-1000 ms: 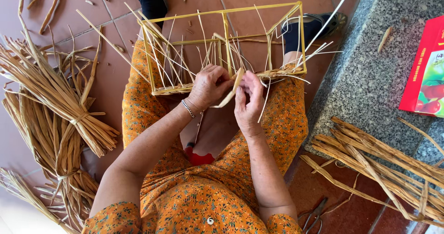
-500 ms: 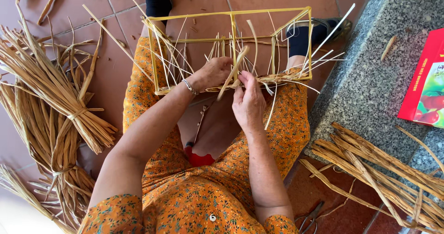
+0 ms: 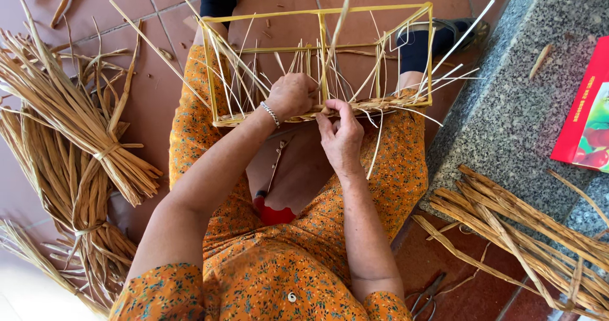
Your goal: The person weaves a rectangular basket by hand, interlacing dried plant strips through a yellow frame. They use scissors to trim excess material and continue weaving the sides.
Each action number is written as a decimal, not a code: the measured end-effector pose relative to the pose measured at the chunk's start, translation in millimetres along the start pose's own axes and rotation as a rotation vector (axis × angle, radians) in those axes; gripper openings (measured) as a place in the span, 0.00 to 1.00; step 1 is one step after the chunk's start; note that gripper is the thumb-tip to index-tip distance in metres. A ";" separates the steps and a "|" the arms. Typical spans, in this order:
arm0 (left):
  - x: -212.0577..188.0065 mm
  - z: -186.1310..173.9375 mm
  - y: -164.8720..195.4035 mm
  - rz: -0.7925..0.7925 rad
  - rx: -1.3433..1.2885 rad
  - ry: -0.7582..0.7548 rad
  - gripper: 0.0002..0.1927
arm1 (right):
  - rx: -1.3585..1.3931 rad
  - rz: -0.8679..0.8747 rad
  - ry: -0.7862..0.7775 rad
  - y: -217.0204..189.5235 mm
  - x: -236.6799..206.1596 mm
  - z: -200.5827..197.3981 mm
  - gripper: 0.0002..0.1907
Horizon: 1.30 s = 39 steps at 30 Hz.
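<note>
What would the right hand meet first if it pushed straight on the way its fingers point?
The right hand points up-frame at the woven straw edge of the yellow frame; its fingertips already touch it. Beyond are upright strands, depth unclear.

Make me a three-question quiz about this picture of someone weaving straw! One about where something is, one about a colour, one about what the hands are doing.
1. Where does the yellow frame rest?
A. on the person's lap
B. on the stone ledge
C. hanging from a wall

2. What colour is the flat box on the stone ledge?
A. blue
B. red
C. black

3. What are the left hand and right hand doing?
A. lying open on the floor
B. holding scissors
C. gripping straw strands at the frame's near edge

Answers:
1 A, its near edge sits across the knees.
2 B, it is red with a picture on it.
3 C, both hands close on the strands there.
</note>
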<state>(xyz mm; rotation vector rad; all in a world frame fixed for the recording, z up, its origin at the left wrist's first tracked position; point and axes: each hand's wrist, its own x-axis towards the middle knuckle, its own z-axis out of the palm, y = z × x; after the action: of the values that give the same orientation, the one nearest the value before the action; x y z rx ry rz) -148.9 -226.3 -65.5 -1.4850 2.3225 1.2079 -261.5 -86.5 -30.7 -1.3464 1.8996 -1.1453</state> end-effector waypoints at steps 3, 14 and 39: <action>8.6 0.4 4.8 0.025 0.097 -0.064 0.06 | -0.028 -0.067 -0.003 10.0 4.6 1.1 0.16; 11.0 -2.8 -17.6 -0.024 -0.065 0.243 0.37 | 0.399 0.147 -0.054 49.8 16.2 8.2 0.13; -141.9 -3.0 -47.1 0.253 -1.107 -0.014 0.23 | 0.322 -0.087 -0.329 33.1 18.5 -25.8 0.12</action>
<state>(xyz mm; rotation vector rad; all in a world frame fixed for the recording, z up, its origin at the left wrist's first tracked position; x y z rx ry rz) -38.0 -137.4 -19.1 -1.3308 1.8676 2.8227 -304.5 -90.7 -45.9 -1.3480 1.3731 -1.1331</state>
